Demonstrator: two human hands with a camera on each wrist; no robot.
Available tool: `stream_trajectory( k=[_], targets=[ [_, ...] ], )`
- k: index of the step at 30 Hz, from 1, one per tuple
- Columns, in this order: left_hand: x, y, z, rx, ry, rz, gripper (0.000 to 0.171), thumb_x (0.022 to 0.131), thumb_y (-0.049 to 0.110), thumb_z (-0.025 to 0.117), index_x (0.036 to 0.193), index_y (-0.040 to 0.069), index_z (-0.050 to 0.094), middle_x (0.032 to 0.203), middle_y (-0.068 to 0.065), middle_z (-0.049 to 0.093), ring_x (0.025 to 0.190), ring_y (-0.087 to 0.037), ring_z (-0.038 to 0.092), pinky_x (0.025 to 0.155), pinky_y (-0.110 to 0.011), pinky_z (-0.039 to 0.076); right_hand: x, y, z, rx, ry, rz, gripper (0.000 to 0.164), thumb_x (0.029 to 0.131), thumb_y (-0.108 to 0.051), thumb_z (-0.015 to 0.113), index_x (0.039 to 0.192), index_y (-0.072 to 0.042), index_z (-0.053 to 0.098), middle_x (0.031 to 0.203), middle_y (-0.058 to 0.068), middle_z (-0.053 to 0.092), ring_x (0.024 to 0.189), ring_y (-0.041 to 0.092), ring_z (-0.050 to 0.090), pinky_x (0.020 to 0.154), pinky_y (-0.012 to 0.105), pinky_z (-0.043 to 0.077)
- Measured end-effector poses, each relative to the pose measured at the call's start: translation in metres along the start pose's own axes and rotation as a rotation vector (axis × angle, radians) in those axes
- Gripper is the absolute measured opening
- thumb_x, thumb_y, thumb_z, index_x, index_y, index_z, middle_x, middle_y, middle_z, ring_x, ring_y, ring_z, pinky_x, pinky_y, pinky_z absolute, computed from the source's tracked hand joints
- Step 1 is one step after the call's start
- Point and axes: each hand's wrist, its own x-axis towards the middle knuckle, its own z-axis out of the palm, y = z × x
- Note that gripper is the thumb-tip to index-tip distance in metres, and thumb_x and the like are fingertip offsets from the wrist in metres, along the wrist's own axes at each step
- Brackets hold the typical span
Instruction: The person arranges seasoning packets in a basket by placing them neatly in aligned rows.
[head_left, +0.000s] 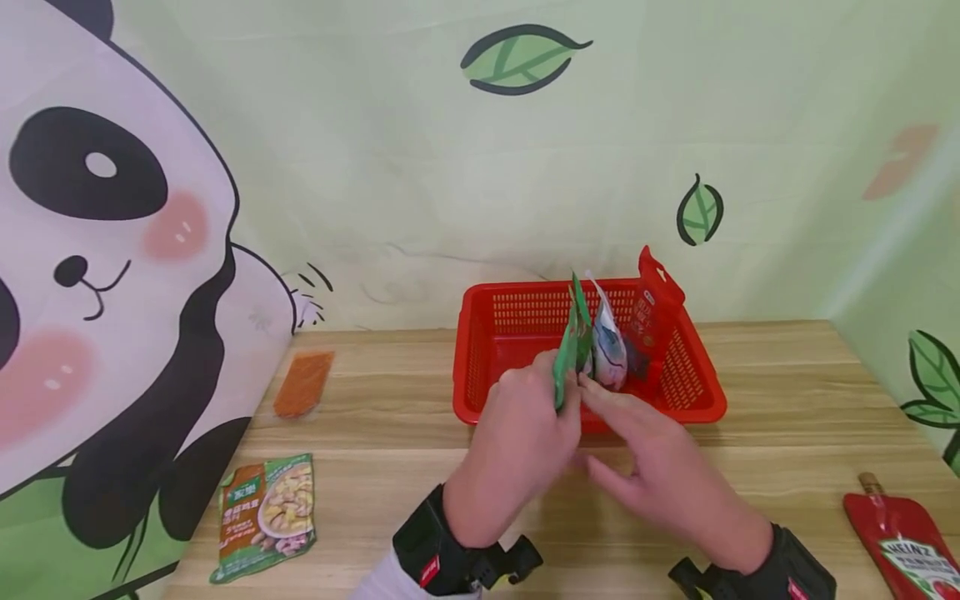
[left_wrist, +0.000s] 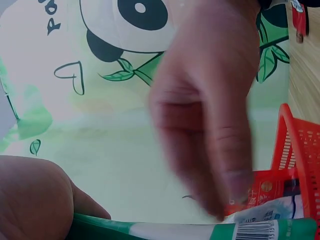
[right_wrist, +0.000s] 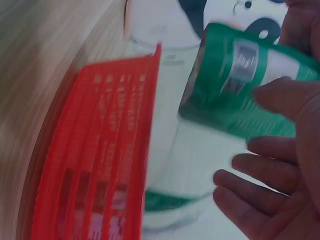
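My left hand [head_left: 517,450] grips a green packet [head_left: 566,354] by its near edge and holds it upright over the red plastic basket [head_left: 467,358]. In the right wrist view, the printed back of this green packet [right_wrist: 220,90] shows a barcode. My right hand [head_left: 667,471] is close beside it, with fingers extended and spread; one fingertip overlaps the packet's back in that view. Inside the basket stand another green packet [head_left: 583,321], a white packet [head_left: 611,350] and a red packet [head_left: 654,312] leaning at the right wall.
To the left on the wooden table [head_left: 390,492] lie an orange packet [head_left: 303,383] and a green-brown food packet [head_left: 267,517]. A red Heinz pouch [head_left: 903,537] lies at the front right. A panda-printed cloth [head_left: 420,167] hangs behind the table.
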Motion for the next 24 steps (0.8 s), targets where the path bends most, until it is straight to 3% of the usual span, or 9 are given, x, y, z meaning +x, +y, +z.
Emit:
stream_trajectory(
  k=[5,12,19,24],
  targets=[
    [0.010,-0.001,-0.006,0.064,0.021,-0.015,0.022,0.101,0.023,0.065,0.110,0.004,0.065,0.077,-0.005,0.071,0.052,-0.005,0.059,0.050,-0.013,0.049,0.001,0.032,0.001,-0.117,-0.025,0.058,0.053,0.079,-0.030,0.089,0.124,-0.009,0.073,0.122,0.010,0.075,0.109,0.028,0.073,0.089,0.047,0.061],
    [0.037,-0.006,-0.016,0.074,0.034,-0.042,0.020,0.102,0.023,0.062,0.095,0.005,0.061,0.061,-0.003,0.057,0.046,-0.011,0.055,0.045,-0.018,0.045,-0.003,0.083,0.002,-0.198,-0.184,0.201,0.049,0.076,-0.035,0.090,0.115,-0.007,0.078,0.102,0.009,0.079,0.089,0.025,0.073,0.081,0.048,0.062],
    [0.073,-0.019,-0.012,0.115,0.007,-0.170,0.027,0.103,0.025,0.060,0.082,0.009,0.053,0.056,-0.002,0.043,0.043,-0.014,0.044,0.043,-0.021,0.037,-0.003,0.096,0.005,-0.231,-0.178,0.189,0.036,0.077,-0.026,0.090,0.105,-0.006,0.080,0.090,0.008,0.078,0.075,0.019,0.069,0.071,0.043,0.061],
    [0.098,-0.038,0.000,0.096,-0.014,-0.232,0.029,0.103,0.024,0.060,0.079,0.009,0.053,0.057,-0.002,0.046,0.046,-0.016,0.049,0.046,-0.023,0.041,-0.004,0.099,0.007,-0.251,-0.186,0.184,0.031,0.077,-0.021,0.091,0.102,-0.006,0.080,0.087,0.007,0.077,0.072,0.019,0.068,0.072,0.045,0.062]
  ],
)
